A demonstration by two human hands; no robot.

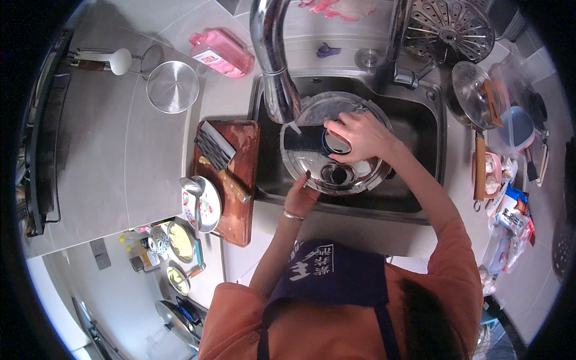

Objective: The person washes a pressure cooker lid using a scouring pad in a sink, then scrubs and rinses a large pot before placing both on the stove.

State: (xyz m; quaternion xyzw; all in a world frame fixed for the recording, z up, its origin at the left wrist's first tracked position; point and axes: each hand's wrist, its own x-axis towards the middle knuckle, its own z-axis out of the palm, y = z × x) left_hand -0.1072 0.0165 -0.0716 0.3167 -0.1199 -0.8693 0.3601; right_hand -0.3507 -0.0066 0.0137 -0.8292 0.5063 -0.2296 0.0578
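Observation:
A round, shiny metal lid [301, 168], resembling a pressure cooker lid, is held over the sink basin [418, 157]. Its lower rim rests in my left hand [303, 195], thumb on top and fingers mostly hidden beneath. My right hand [362, 135] has its fingers curled around a round, metal-topped knob [337, 142] at the lid's middle, beside a dark bar [303, 139]. Whether the knob is separate from the lid, I cannot tell. From the chrome faucet [279, 90], a thin stream of water falls onto the lid near the dark bar.
Left of the sink, a cleaver [220, 155] lies on a wooden cutting board [243, 180], beside a plate [209, 211] with a ladle [193, 186]. A pink bottle [222, 54] lies behind. Right stand a glass-lidded pan [472, 94] and a plastic bin [508, 76].

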